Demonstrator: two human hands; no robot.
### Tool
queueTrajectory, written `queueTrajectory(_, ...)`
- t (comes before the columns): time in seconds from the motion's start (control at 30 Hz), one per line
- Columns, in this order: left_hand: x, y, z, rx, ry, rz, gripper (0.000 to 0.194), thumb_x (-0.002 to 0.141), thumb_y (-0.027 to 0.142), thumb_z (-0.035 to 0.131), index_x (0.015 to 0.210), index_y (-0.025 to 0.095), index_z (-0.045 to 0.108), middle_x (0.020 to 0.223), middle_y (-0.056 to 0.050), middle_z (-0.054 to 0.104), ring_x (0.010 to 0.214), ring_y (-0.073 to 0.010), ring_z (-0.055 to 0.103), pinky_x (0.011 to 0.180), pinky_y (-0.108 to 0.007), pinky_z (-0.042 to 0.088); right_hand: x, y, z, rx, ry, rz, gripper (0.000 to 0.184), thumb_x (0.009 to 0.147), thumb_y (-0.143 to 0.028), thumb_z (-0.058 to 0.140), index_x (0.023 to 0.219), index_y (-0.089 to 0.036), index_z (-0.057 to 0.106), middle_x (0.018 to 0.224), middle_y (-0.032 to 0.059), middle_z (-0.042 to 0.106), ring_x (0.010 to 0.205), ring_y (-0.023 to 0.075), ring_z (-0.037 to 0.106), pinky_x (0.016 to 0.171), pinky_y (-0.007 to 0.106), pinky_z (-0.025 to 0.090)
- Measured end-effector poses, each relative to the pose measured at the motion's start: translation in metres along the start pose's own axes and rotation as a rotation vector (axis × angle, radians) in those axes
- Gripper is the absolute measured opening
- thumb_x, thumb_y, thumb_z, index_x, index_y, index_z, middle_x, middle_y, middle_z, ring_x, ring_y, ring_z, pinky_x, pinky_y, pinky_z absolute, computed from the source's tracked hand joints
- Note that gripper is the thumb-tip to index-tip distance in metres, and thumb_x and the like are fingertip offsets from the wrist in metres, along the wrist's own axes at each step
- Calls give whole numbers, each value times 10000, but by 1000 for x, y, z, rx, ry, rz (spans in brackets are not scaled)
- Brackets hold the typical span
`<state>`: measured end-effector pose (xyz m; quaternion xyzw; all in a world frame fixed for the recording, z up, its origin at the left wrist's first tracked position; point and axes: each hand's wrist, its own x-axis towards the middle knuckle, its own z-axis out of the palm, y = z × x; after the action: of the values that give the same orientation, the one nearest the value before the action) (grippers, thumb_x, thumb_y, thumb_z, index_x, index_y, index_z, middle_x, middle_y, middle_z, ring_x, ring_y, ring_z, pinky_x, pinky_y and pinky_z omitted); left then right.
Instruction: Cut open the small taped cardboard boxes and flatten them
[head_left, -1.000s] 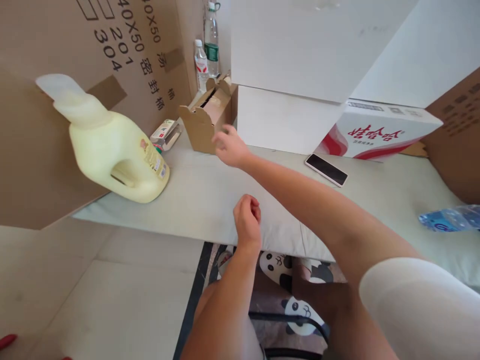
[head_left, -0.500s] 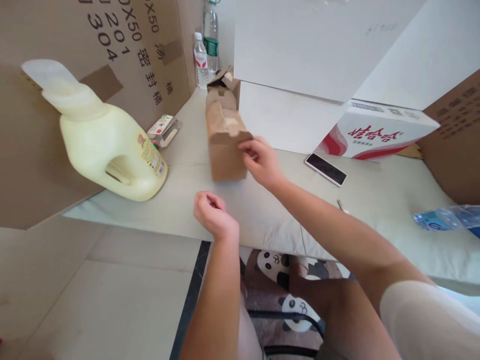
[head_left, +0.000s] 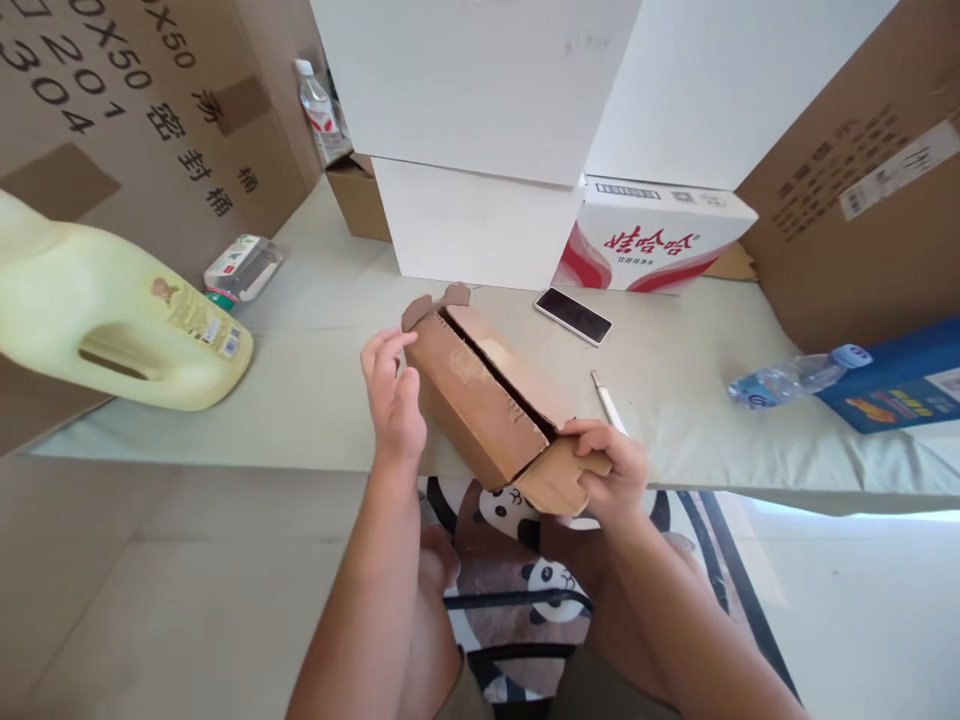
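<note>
A: What's different now?
B: The cardboard carton [head_left: 480,400]. It has come away from the white boxes [head_left: 472,220] and now sits mid-frame, slanting, its near end over the front edge of the surface [head_left: 322,370].

A: Who has it?
B: The right hand [head_left: 619,465]. Its fingers are closed on the end flap [head_left: 562,480], thumb against the others.

A: And the left hand [head_left: 396,400]?
B: Beside the far end, fingers parted and curled a little, gripping nothing. I can't tell whether the tips touch the cardboard.

A: So one hand has the grip?
B: Yes, as I judge it; the left is near enough to steady it. The long slit on top is narrow, and I can't see inside. The phone [head_left: 574,316] lies apart, right of centre.
</note>
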<state>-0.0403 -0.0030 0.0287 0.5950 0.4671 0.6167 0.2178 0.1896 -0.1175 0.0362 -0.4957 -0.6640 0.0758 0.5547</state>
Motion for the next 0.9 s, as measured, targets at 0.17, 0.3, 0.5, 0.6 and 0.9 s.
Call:
queueTrajectory(0.17,0,13,14,26,-93,99,637,921,717,413,1271,245,658,1375,-114,514,1378,-298,455,1204,-466,345,-13,6,-28,-4,35,-83,36,745,-226,498,732,-260,501,1319,123,714,901,277,763,565,383,550)
queueTrajectory(0.3,-4,18,23,32,-99,21,617,910,731,416,996,227,761,1190,-99,561,1241,-292,543,1152,-467,408,-14,8,-36,25,50,-101,59,781,-204,490,765,-261,492,1403,114,662,877,268,754,564,389,537)
queueTrajectory(0.5,0,12,23,-33,-106,-66,547,918,675,436,1068,254,751,1224,-86,554,1323,-292,490,1192,-453,367,-12,9,-38,83,-12,-155,95,748,-154,486,753,-248,472,1387,101,675,815,237,745,525,348,496)
queueTrajectory(0.6,7,7,24,-19,-147,-149,490,918,631,454,991,251,754,1252,-79,547,1305,-289,504,1176,-438,379,-16,13,-38,107,-46,-161,69,785,-197,500,746,-245,470,1333,124,699,710,217,714,483,341,457)
queueTrajectory(0.9,12,29,18,-485,-114,-277,489,825,672,424,604,236,422,931,-92,649,1027,-302,641,990,-483,500,-19,26,-15,206,186,243,255,939,-285,533,1194,-301,534,1295,98,670,1073,269,686,719,387,545)
